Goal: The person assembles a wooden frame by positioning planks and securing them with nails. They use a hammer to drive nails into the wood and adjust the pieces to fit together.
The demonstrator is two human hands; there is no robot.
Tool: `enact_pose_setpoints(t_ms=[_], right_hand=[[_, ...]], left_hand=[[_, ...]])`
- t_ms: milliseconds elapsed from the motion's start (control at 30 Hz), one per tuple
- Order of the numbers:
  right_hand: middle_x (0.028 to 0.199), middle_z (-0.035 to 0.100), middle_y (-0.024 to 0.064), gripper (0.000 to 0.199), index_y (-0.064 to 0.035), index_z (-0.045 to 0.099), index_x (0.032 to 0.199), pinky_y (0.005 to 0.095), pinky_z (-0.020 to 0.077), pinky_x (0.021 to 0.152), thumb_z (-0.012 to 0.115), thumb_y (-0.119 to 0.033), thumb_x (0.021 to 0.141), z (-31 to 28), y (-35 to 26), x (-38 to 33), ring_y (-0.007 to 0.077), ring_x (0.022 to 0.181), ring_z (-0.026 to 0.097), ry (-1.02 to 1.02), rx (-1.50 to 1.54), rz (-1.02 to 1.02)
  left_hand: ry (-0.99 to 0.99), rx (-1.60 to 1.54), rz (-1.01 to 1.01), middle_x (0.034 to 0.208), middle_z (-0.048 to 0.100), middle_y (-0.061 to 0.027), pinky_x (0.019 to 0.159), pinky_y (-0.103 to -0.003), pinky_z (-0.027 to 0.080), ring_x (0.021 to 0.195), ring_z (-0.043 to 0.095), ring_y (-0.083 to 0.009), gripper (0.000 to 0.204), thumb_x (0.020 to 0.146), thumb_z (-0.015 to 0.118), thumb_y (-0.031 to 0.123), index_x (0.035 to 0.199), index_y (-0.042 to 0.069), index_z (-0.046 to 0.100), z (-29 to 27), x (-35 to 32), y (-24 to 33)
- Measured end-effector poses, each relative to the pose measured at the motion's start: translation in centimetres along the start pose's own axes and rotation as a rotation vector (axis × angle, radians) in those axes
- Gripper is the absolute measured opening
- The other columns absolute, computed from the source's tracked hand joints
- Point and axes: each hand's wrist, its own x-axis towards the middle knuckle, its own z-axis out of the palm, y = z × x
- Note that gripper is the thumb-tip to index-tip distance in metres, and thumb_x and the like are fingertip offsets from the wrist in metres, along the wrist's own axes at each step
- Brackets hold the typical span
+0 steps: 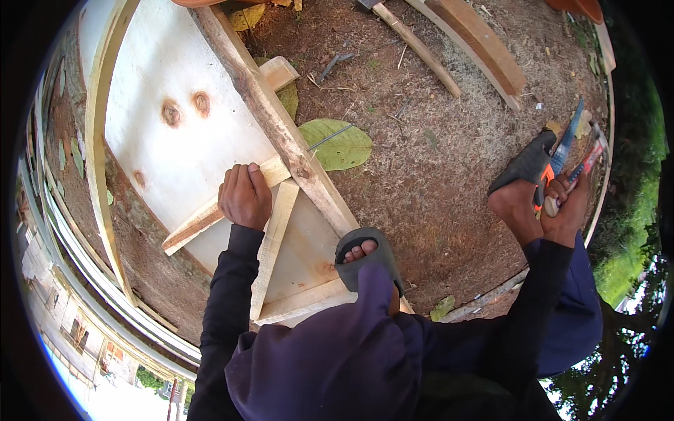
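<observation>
My left hand (pixel 246 196) is closed over a short wooden strip (pixel 193 228), whose end meets a long rough-edged beam (pixel 270 119). A long nail (pixel 330 137) sticks out from the beam's outer side, above a green leaf (pixel 351 149). Out to the right, my right hand (pixel 564 210) grips a hammer (pixel 590 156) with a red and blue handle, its head pointing away from me. Beside that hand, a handsaw (pixel 567 137) with a blue blade and orange handle lies by my sandalled foot (pixel 516 193). My other foot, in a dark sandal (pixel 375 259), rests on the beam's near end.
A pale board (pixel 161 70) lies under the frame, with a diagonal strip (pixel 275 245) near my left wrist. One curved-looking plank (pixel 98 140) runs along the left. Farther off lie a wooden-handled tool (pixel 418 49) and a brown timber piece (pixel 484 49) on bare soil.
</observation>
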Motion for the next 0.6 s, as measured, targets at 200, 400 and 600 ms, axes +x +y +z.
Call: enact_pose_setpoints(t_ms=[200,400,600], right_hand=[[0.063,0.043,-0.0009,0.038,-0.0095,0.051,0.092,0.0287,0.0391,0.044,0.045,-0.042,0.110,2.7,9.9,-4.2,0.0111,0.045,0.041,-0.004,-0.315,0.205],[0.063,0.043,-0.0028,0.034,-0.0097,0.050,0.094,0.0280,0.0358,0.045,0.045,-0.039,0.110,3.1,3.9,-6.1,0.0095,0.044,0.038,-0.028,-0.488,0.418],[0.063,0.044,-0.0021,0.039,-0.0128,0.051,0.091,0.0268,0.0317,0.038,0.045,-0.047,0.109,4.3,4.9,-2.5,0.0076,0.042,0.035,0.217,-0.058,-0.058]], left_hand=[[-0.001,0.004,0.031,0.072,0.056,-0.0085,0.063,-0.042,0.043,0.070,0.058,-0.0280,0.026,0.098,0.057,0.013,0.073,0.006,0.057,0.3,0.4,0.4],[0.025,-0.018,0.025,0.072,0.056,-0.0091,0.063,-0.042,0.043,0.070,0.057,-0.0290,0.026,0.098,0.057,0.012,0.072,0.006,0.057,0.2,-0.3,-0.3],[0.039,-0.014,0.016,0.073,0.057,-0.0100,0.063,-0.043,0.044,0.071,0.058,-0.0302,0.025,0.098,0.057,0.012,0.073,0.004,0.057,0.2,-0.1,0.4]])
